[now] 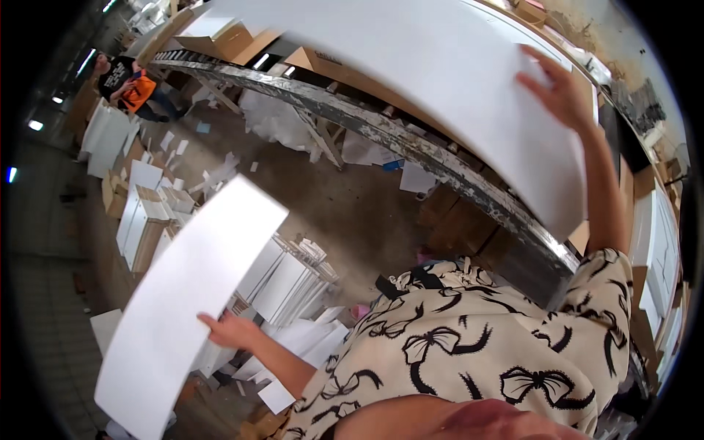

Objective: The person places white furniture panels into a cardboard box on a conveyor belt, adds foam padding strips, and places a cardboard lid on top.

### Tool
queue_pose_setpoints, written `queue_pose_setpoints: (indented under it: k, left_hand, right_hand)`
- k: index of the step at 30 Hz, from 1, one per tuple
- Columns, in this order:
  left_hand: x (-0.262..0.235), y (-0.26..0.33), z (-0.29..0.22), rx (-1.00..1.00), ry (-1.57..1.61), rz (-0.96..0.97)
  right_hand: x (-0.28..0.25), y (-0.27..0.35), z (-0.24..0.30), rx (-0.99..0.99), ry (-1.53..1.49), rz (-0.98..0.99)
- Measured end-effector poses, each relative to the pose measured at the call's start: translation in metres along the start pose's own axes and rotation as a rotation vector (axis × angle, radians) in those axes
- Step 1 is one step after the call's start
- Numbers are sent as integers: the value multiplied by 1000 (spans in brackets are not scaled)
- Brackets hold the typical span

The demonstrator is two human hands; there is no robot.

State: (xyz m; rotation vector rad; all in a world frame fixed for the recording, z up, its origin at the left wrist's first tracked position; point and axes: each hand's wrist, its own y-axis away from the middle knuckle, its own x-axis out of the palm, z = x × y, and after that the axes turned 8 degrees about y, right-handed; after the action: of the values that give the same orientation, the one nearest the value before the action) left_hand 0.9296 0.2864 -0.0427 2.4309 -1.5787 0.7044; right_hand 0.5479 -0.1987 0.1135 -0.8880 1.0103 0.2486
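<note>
Out to the left, my left hand (231, 330) grips a long white board (183, 301) by its near edge; its fingertips are hidden behind the board. The board is held up in the air, tilted, above stacked panels. My right hand (554, 88) is over a large white sheet (455, 66) lying along the roller conveyor. Its thumb and fingers are apart, near the sheet's far edge. Whether they press on the surface I cannot tell. Under the sheet shows the side of a brown cardboard box (352, 73).
The conveyor's worn metal rail (396, 132) crosses in front of me. Stacks of white panels (286, 282) stand at the left. Scraps litter the floor (323, 198). A person (132, 84) with something orange stands far left. More panels (649, 249) lean at right.
</note>
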Motion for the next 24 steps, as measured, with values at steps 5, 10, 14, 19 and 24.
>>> queue_pose_setpoints:
  k: [5, 10, 14, 19, 24]
  left_hand:
    - [81, 7, 11, -14, 273, 158]
    - [81, 6, -7, -124, 397, 236]
    - [69, -12, -33, -215, 412, 276]
    - [70, -137, -90, -253, 502, 356]
    - [92, -161, -77, -330, 518, 471]
  right_hand:
    - [-11, 1, -90, 170, 64, 191]
    - [59, -15, -76, 161, 69, 320]
    - [112, -26, -27, 142, -20, 438]
    - [150, -33, 131, 121, 154, 467]
    - [157, -15, 158, -60, 257, 352]
